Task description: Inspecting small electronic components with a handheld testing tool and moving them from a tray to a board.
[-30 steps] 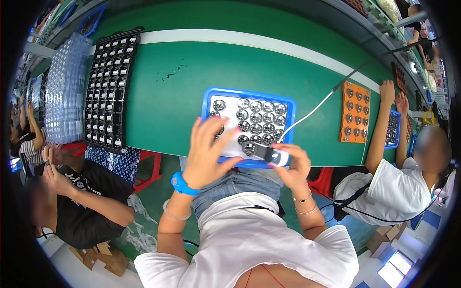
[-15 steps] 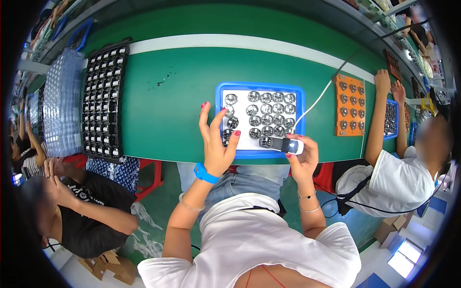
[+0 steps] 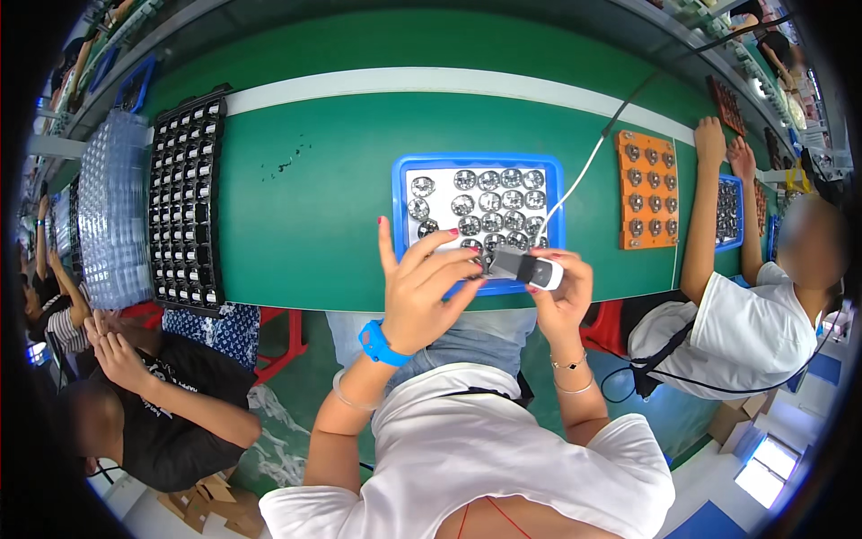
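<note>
My right hand (image 3: 561,292) grips a small white-and-black corded device (image 3: 541,272) above the near edge of a blue-rimmed tray (image 3: 557,180). A white cable (image 3: 585,171) runs up from it. My left hand (image 3: 422,292), with a blue wristband, reaches over the tray's near left corner. Its outermost finger points away while the thumb and other fingertips sit apart beside the device's grey left end; whether they touch it I cannot tell. Rows of round, silver-and-black parts (image 3: 489,200) lie on the tray's white lining, the nearest ones partly hidden by my hands.
On the left stand a black rack (image 3: 187,202) of white cylindrical pieces and a stack of clear plastic trays (image 3: 115,211). An orange board (image 3: 648,190) with round parts lies right of the tray. One person sits on each side; the right one's arms (image 3: 705,207) rest on the green table (image 3: 305,207).
My left hand has moved right, its thumb and fingertips now close to the device's left end. The device has tilted slightly and stays in my right hand. The whole view has shifted a little.
</note>
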### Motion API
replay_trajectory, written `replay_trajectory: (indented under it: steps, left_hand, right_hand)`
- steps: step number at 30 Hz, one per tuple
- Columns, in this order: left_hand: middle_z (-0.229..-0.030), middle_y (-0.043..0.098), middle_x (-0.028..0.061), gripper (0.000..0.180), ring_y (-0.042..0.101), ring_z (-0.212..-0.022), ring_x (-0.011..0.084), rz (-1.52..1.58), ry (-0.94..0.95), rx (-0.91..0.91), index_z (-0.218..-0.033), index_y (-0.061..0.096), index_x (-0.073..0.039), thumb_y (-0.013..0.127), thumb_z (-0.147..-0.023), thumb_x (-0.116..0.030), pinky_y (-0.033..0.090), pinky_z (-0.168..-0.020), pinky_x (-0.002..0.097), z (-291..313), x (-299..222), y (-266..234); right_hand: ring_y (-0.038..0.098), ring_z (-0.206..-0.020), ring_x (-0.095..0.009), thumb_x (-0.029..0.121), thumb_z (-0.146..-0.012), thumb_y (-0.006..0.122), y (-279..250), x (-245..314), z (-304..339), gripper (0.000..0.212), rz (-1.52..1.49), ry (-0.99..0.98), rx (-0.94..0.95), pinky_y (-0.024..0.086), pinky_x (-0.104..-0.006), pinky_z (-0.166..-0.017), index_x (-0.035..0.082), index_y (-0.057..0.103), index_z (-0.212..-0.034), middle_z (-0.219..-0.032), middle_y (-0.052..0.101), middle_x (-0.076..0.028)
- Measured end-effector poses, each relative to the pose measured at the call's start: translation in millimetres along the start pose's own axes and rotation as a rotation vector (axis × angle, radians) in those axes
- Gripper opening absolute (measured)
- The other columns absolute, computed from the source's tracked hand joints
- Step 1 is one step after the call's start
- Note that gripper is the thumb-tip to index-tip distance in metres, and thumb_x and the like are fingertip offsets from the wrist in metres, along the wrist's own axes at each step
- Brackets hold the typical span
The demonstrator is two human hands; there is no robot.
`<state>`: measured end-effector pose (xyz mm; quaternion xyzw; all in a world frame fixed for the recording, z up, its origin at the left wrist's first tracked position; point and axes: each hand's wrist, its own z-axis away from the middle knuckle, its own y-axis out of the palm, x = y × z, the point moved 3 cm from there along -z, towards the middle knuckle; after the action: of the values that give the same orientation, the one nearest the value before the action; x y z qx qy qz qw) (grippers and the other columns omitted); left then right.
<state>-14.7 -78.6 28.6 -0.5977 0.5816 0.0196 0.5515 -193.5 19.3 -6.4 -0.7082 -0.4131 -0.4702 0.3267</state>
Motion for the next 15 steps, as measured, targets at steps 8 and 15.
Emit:
replay_trajectory:
  steps: [8,15]
  left_hand:
    - [-0.104,0.07,0.0054,0.057,0.065,-0.099,0.0212,0.144,-0.057,-0.016,-0.126,0.055,-0.004,0.076,-0.074,-0.009,0.032,-0.107,0.0458,-5,-5,-1]
    - [-0.105,0.071,0.0078,0.059,0.065,-0.099,0.0231,0.182,-0.034,0.017,-0.128,0.052,-0.002,0.077,-0.075,-0.01,0.038,-0.103,0.0434,-8,-6,-1]
  right_hand:
    - [0.061,-0.104,-0.026,-0.002,-0.079,0.071,0,7,-8,0.042,-0.056,0.003,0.106,0.049,-0.0372,-0.091,0.005,0.05,-0.115,-0.11,0.062,-0.018]
    - [0.061,-0.104,-0.027,-0.006,-0.077,0.069,3,12,-10,0.045,-0.086,0.028,0.122,0.05,-0.0368,-0.089,0.006,0.051,-0.116,-0.11,0.062,-0.019]
